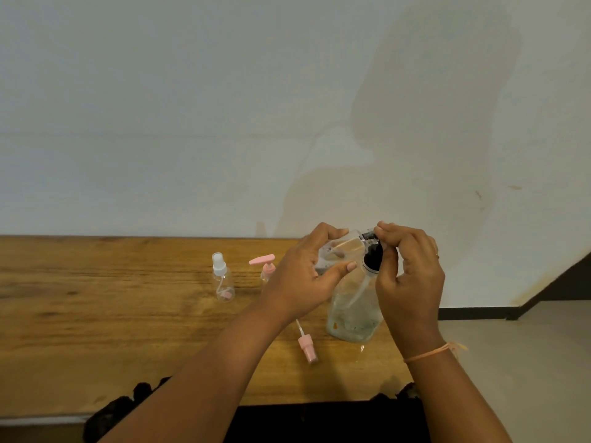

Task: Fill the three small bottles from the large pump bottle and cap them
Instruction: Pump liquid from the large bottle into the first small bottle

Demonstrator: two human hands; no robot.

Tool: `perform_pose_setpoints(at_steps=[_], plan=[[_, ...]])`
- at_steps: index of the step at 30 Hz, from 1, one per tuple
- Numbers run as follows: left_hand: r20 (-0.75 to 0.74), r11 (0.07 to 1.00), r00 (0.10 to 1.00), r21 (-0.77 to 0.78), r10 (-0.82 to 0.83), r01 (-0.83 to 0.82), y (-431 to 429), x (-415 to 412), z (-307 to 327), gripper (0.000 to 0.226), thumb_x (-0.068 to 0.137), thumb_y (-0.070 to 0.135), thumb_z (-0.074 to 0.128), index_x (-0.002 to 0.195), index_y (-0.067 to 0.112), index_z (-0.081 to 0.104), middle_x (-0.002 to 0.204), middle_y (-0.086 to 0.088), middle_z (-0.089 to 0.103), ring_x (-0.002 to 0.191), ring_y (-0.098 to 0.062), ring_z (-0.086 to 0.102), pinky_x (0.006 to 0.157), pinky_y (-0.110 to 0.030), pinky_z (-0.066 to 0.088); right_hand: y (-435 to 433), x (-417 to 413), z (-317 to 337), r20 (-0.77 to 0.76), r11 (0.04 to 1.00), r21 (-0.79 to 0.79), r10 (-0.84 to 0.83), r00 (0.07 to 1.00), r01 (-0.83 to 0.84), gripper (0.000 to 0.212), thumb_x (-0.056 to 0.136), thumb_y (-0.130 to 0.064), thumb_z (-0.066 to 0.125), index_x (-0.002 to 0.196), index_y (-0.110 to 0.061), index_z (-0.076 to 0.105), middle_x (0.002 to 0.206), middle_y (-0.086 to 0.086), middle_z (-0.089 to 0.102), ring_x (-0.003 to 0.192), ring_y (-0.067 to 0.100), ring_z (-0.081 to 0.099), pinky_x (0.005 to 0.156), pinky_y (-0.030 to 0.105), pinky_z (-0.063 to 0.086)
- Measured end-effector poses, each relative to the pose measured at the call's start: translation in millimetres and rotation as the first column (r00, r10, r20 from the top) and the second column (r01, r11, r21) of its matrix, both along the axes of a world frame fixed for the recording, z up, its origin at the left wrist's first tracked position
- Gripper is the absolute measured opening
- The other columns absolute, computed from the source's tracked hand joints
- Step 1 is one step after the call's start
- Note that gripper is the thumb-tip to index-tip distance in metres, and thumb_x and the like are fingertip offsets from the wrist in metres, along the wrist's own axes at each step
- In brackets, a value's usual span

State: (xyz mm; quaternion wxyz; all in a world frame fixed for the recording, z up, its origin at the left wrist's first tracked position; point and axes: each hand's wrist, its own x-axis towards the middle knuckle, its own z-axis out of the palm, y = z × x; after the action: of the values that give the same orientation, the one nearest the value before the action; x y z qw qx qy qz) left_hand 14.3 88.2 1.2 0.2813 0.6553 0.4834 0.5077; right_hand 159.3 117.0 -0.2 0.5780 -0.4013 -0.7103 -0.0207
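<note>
I read the large pump bottle (353,318) as clear and upright at the right, liquid low, black pump head (372,262) above it; one small clear bottle (339,251) is raised and tilted, mouth at the pump; a pink spray cap (307,346) lies loose just left of the large bottle; farther left stand a white-capped spray bottle (223,279) and a pink-pump bottle (267,266), both upright.

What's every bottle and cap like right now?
Large pump bottle, upright, partly full, right hand grips its pump.
Small clear bottle, tipped sideways at the pump, held by left hand.
White-capped spray bottle, upright, capped.
Pink pump bottle, upright, capped.
Pink spray cap, lying loose on table.
</note>
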Motion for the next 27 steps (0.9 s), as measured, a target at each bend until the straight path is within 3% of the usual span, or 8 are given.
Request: perform_pose_setpoints(at_steps=[5, 9, 16, 21, 27], plan=[[-0.029, 0.998, 1.0, -0.067, -0.007, 0.005, 1, -4, -3, 0.027, 0.085, 0.028, 0.067, 0.096, 0.041, 0.047, 0.094, 0.015, 0.061, 0.079, 0.001, 0.059, 0.067, -0.02, 0.046, 6, 0, -11, 0.023, 1.0, -0.002, 0.012, 1.0, -0.012, 0.021, 0.085, -0.004, 0.045, 0.093, 0.0, 0.064, 0.095, 0.012, 0.064, 0.095, 0.017, 0.053, 0.088, 0.008, 0.035], [-0.022, 0.998, 1.0, -0.06, 0.0, -0.001, -1, -3, -4, 0.024, 0.083, 0.035, 0.065, 0.096, 0.042, 0.047, 0.096, 0.014, 0.064, 0.083, -0.003, 0.062, 0.07, -0.025, 0.051, 4, -1, -10, 0.006, 1.0, -0.004, 0.012, 1.0, -0.012, 0.022, 0.085, -0.005, 0.044, 0.093, -0.001, 0.064, 0.095, 0.011, 0.064, 0.095, 0.016, 0.051, 0.083, 0.014, 0.038], [-0.01, 1.0, 1.0, -0.004, 0.004, -0.004, -1, -1, 0, 0.028, 0.082, 0.034, 0.064, 0.098, 0.049, 0.046, 0.096, 0.016, 0.064, 0.088, -0.002, 0.062, 0.074, -0.024, 0.052, 1, -2, -4, -0.013, 1.0, 0.028, 0.008, 1.0, -0.008, 0.017, 0.084, 0.004, 0.05, 0.092, 0.0, 0.064, 0.095, 0.008, 0.063, 0.095, 0.012, 0.052, 0.088, 0.006, 0.034], [-0.032, 0.998, 0.999, -0.068, -0.015, 0.013, 1, -3, -3, 0.028, 0.085, 0.027, 0.068, 0.092, 0.043, 0.046, 0.091, 0.016, 0.061, 0.077, 0.002, 0.058, 0.065, -0.017, 0.044, 6, 0, -13, 0.013, 0.999, 0.029, 0.017, 1.0, -0.017, 0.017, 0.083, 0.005, 0.052, 0.093, 0.0, 0.064, 0.095, 0.01, 0.063, 0.095, 0.013, 0.052, 0.081, 0.024, 0.042], [-0.02, 0.999, 1.0, -0.036, 0.013, -0.014, -1, -1, -5, 0.025, 0.079, 0.043, 0.062, 0.096, 0.051, 0.046, 0.101, 0.015, 0.063, 0.091, -0.004, 0.062, 0.077, -0.03, 0.054, 2, -2, -8, -0.02, 1.0, 0.018, -0.008, 1.0, 0.008, 0.02, 0.079, 0.011, 0.054, 0.092, 0.0, 0.065, 0.096, 0.002, 0.059, 0.095, 0.012, 0.052, 0.086, 0.007, 0.036]])
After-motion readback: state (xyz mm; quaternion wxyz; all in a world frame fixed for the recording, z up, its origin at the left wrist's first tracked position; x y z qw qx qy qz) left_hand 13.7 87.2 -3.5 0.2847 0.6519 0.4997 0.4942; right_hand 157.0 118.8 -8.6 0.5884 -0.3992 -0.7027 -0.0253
